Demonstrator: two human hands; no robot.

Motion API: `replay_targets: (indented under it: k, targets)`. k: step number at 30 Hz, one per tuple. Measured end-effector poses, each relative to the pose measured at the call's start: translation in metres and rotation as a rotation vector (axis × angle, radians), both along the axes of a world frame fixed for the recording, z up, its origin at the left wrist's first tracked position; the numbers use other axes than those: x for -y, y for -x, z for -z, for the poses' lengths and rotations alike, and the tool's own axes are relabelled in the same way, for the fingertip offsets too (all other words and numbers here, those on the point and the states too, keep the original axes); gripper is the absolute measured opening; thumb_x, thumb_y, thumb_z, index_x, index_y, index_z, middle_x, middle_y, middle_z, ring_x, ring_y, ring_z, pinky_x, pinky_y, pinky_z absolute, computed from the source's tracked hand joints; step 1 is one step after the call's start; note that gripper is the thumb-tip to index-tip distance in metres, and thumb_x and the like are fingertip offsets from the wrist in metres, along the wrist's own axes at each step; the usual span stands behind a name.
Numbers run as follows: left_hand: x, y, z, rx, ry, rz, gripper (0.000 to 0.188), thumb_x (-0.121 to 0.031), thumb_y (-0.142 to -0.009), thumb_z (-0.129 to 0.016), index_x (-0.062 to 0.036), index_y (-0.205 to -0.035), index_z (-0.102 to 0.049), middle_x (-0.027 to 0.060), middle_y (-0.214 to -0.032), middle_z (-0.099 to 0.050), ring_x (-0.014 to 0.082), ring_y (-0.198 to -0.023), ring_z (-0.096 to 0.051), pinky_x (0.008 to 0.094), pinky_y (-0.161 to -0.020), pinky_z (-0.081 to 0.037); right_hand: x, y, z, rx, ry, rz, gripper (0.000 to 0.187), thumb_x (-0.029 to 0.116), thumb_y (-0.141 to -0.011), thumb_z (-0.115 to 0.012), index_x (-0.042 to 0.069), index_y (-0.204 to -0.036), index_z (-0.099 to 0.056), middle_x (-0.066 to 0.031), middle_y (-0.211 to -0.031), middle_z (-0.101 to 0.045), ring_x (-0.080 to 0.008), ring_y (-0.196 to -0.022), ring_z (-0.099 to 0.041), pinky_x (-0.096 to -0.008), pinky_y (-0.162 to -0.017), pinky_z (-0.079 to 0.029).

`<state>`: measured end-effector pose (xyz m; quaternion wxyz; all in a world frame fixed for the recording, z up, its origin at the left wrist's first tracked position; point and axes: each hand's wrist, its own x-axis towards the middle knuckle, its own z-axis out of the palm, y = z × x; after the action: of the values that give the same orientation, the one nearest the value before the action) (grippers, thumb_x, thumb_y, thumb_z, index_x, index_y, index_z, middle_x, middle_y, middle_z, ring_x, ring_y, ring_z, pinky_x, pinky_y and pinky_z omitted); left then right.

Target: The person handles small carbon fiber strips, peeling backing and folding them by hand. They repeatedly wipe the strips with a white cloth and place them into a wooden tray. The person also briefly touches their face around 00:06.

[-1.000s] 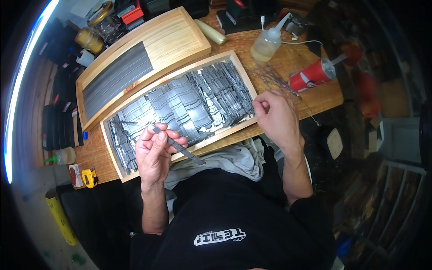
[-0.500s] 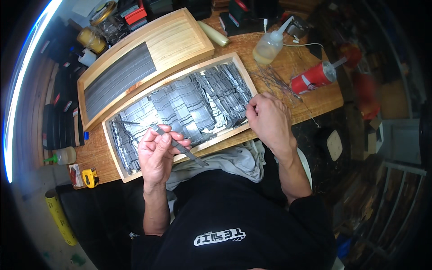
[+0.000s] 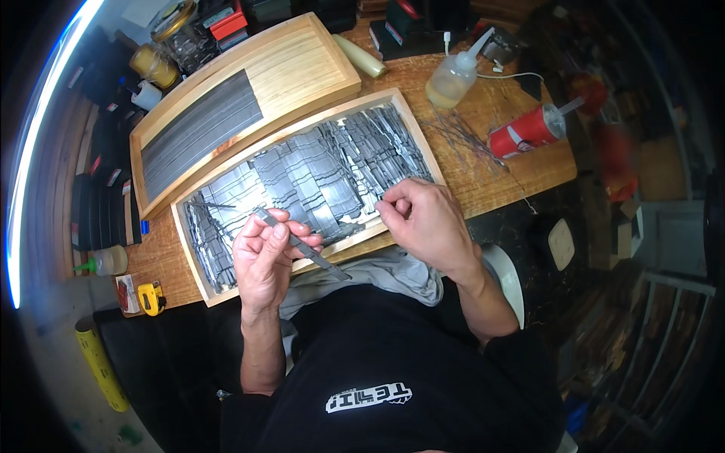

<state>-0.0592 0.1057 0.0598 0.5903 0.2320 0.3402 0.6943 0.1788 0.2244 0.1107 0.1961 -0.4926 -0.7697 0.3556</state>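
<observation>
My left hand (image 3: 260, 260) pinches a thin dark grey strip (image 3: 325, 264) between thumb and fingers, its end slanting down to the right over the tray's near edge. My right hand (image 3: 427, 226) is above the right part of the near wooden tray (image 3: 422, 140), its thumb and forefinger closed; whether something small is between them is hidden. Many flat grey strips (image 3: 302, 181) fill that tray in overlapping rows, more jumbled at both ends. Behind it, a second wooden tray (image 3: 298, 64) holds neat dark strips (image 3: 200, 128) on its left part and shows bare wood on its right.
Right of the trays are a squeeze bottle (image 3: 449, 79), thin wire-like pieces (image 3: 472, 136) and a red can (image 3: 529, 130). A yellow tape measure (image 3: 152, 299) and a green-tipped bottle (image 3: 109, 261) lie at the left. Grey cloth (image 3: 400, 272) bunches at the front edge.
My right hand has moved left and slightly down, from the near tray's right rim to over its strips. My left hand keeps its place with the strip.
</observation>
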Motion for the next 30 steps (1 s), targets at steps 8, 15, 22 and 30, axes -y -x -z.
replay_targets:
  k: [8, 15, 22, 30]
  targets:
    - [0.000, 0.000, -0.002, 0.003, -0.028, 0.000, 0.020, -0.006, -0.107, -0.059, 0.0036, -0.124, -0.060, 0.0207, -0.104, -0.074, 0.0345, -0.095, -0.078, 0.0453, -0.083, -0.067, -0.034, -0.013, 0.008, 0.244, -0.284, 0.101, 0.016, 0.015, -0.095, -0.068, 0.001, -0.091, -0.074, -0.0174, -0.094, -0.069, -0.0384, -0.084, -0.071, -0.0512, -0.074, -0.055]
    - [-0.001, -0.001, -0.003, 0.019, -0.030, -0.002, 0.020, -0.006, -0.107, -0.059, 0.0040, -0.124, -0.060, 0.0208, -0.104, -0.074, 0.0344, -0.095, -0.078, 0.0460, -0.084, -0.067, -0.037, -0.006, 0.012, 0.367, -0.419, -0.013, 0.015, 0.010, -0.091, -0.069, -0.004, -0.092, -0.071, -0.0214, -0.097, -0.068, -0.0415, -0.088, -0.071, -0.0551, -0.075, -0.055]
    - [-0.001, 0.000, -0.001, 0.032, -0.015, 0.006, 0.019, -0.005, -0.107, -0.058, 0.0037, -0.123, -0.060, 0.0206, -0.104, -0.074, 0.0346, -0.095, -0.078, 0.0450, -0.084, -0.067, -0.038, -0.006, 0.006, 0.325, -0.324, 0.058, 0.015, 0.009, -0.089, -0.068, -0.006, -0.092, -0.068, -0.0249, -0.095, -0.069, -0.0413, -0.086, -0.072, -0.0534, -0.076, -0.057]
    - [-0.014, -0.015, -0.018, -0.074, 0.173, -0.065, 0.018, -0.008, -0.107, -0.059, -0.0004, -0.122, -0.061, 0.0217, -0.112, -0.074, 0.0312, -0.098, -0.078, 0.0394, -0.082, -0.068, 0.022, 0.005, -0.005, -0.143, -0.119, -0.219, 0.011, 0.000, -0.092, -0.068, 0.000, -0.097, -0.059, -0.0113, -0.074, -0.065, -0.0260, -0.062, -0.067, -0.0358, -0.059, -0.052]
